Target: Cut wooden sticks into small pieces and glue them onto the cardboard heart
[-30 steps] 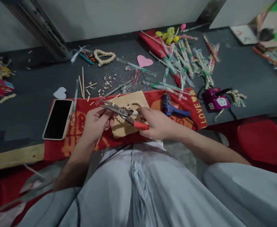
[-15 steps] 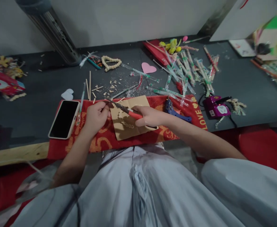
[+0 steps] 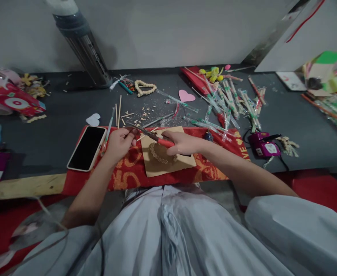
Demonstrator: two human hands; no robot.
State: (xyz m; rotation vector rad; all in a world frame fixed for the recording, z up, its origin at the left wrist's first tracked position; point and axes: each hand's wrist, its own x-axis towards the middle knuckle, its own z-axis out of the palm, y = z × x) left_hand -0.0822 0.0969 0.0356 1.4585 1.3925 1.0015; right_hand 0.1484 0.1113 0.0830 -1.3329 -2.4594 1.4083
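Observation:
My right hand (image 3: 183,143) is closed around the orange-red handles of a pair of scissors (image 3: 151,135), whose dark blades point left. The blade tips reach the fingertips of my left hand (image 3: 120,145), which is pinched; what it holds is too small and hidden to make out. Below the scissors lies a tan sheet of cardboard (image 3: 168,168) with a curved outline of small pale pieces (image 3: 158,156) on it, partly covered by my right hand. A red patterned cloth (image 3: 128,174) is spread under the cardboard.
A phone (image 3: 87,148) lies left of my left hand. Thin wooden sticks (image 3: 119,111), cut bits (image 3: 147,113) and a beaded heart (image 3: 144,88) are farther back. Wrapped sticks (image 3: 228,96) pile up at right, near a purple device (image 3: 264,145). A dark bottle (image 3: 85,50) stands behind.
The view has tipped upward, so the table sits lower in the picture. Both hands and the scissors keep nearly the same arrangement. My right arm now hides most of the blue glue gun.

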